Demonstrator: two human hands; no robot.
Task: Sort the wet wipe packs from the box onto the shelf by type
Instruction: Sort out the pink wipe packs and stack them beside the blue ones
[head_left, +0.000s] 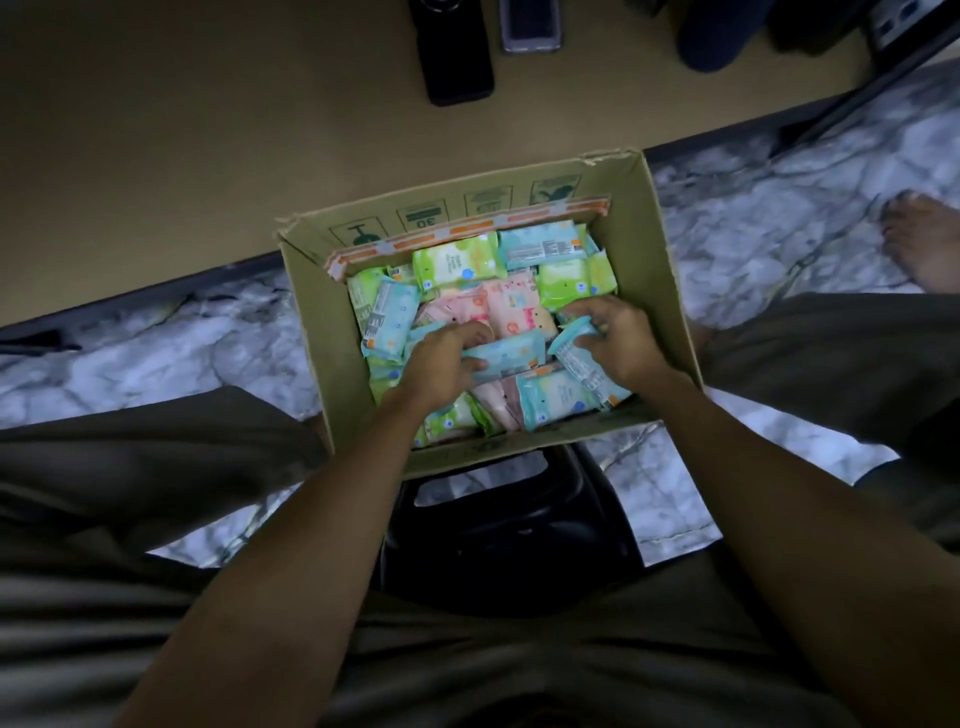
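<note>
At centre frame, inside the cardboard box (649, 291), the left hand (441, 364) gripped a blue pack (511, 353), long axis running left-right; the right hand (618, 338) pinched another blue pack (582, 358), standing nearly on end. Picking step, probably; next: lift both clear toward the shelf.

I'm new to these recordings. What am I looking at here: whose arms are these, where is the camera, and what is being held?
There is no machine: a person wears one camera on the head, looking down at their own arms. An open cardboard box stands on the marble floor between their legs, full of wet wipe packs in green, blue and pink. The left hand grips a blue pack lying across the pile; the right hand grips another blue pack that is bent up on edge. Beyond the box lies a tan surface with two dark phone-like devices.
</note>
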